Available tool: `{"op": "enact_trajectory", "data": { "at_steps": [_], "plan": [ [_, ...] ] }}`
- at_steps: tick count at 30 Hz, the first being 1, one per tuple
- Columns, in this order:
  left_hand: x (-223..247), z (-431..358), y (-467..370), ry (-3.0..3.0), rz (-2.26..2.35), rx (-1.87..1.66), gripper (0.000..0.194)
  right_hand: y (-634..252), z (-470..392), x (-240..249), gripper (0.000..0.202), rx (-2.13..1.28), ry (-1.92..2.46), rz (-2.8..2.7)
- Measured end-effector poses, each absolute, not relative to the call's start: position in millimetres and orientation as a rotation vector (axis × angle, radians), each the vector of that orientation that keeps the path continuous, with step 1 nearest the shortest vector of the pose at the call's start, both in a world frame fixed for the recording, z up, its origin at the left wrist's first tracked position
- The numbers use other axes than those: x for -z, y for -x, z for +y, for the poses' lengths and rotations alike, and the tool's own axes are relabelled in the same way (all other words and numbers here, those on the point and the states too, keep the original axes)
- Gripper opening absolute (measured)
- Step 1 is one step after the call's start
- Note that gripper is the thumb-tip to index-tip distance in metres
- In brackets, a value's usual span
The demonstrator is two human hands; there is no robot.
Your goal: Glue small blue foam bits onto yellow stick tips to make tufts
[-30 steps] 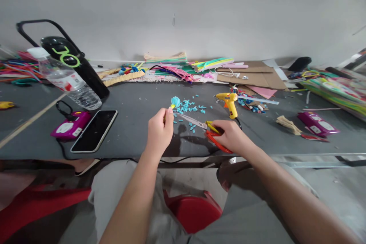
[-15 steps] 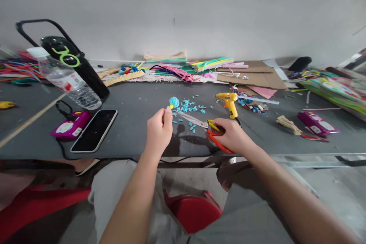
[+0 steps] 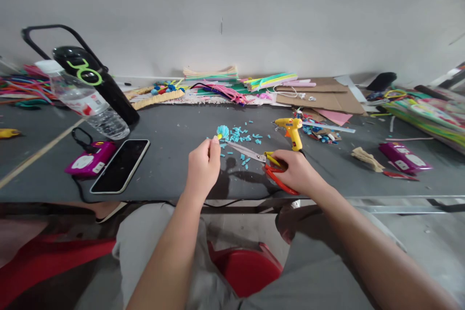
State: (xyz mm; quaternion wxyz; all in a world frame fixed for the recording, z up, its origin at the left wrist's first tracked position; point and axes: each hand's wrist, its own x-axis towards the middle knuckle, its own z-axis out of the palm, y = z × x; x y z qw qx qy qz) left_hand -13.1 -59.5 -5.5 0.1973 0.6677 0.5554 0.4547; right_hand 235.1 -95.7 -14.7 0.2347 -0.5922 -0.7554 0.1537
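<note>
Between thumb and fingers, my left hand (image 3: 204, 162) pinches the yellow base of a fluffy blue pipe-cleaner flower (image 3: 223, 131). My right hand (image 3: 296, 169) is closed around the handles of a pair of scissors (image 3: 250, 151), one handle red and one yellow. The blades point left and end close to the flower; whether they touch it I cannot tell. Short blue clippings (image 3: 238, 133) lie scattered on the grey table (image 3: 163, 155) behind and under the blades.
A yellow glue gun (image 3: 293, 131) lies behind my right hand. To the left are a phone (image 3: 119, 167), a purple box (image 3: 90, 159), a water bottle (image 3: 87, 104) and a black flask (image 3: 109, 89). Bundles of pipe cleaners (image 3: 271, 81) and cardboard (image 3: 327, 94) line the wall.
The flower has turned slightly and shifted a little to the right with my left hand. My right hand and the scissors have barely moved.
</note>
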Motion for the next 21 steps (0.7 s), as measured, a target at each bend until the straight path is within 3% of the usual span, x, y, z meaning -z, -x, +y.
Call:
{"op": "enact_trajectory", "data": {
  "at_steps": [21],
  "plan": [
    [5.7, -59.6, 12.9, -1.898, 1.557, -1.232, 0.044, -235.5, -94.3, 14.3, 0.027, -0.392, 1.618, -2.119]
  ]
}}
